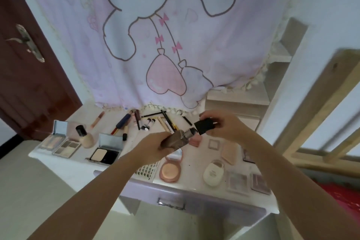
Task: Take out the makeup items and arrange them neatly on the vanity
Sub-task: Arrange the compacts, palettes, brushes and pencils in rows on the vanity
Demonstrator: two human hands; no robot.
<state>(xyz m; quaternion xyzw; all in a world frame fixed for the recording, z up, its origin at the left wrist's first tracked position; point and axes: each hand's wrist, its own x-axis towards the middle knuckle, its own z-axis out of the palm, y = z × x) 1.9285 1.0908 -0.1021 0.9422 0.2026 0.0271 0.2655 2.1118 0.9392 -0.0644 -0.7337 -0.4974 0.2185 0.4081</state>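
At the centre of the frame, above the white bench (196, 186), a brownish, squarish glass bottle (176, 139) lies nearly level, its long axis running lower left to upper right with the silvery neck toward the right. The left hand (155, 145) wraps around its base, arm reaching from the lower left. The right hand (220, 125) pinches a glossy black square cap (205, 125) just off the neck, so the hands are slightly apart.

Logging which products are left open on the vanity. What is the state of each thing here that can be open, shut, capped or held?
Brown bottle: uncapped, held over the vanity by the left hand.
Black cap: off the bottle, pinched by the right hand.
Black powder compact: lid up.
Pink round compact: open.
Foundation bottle: upright, capped.
Drawer: looks shut.
Door: shut.
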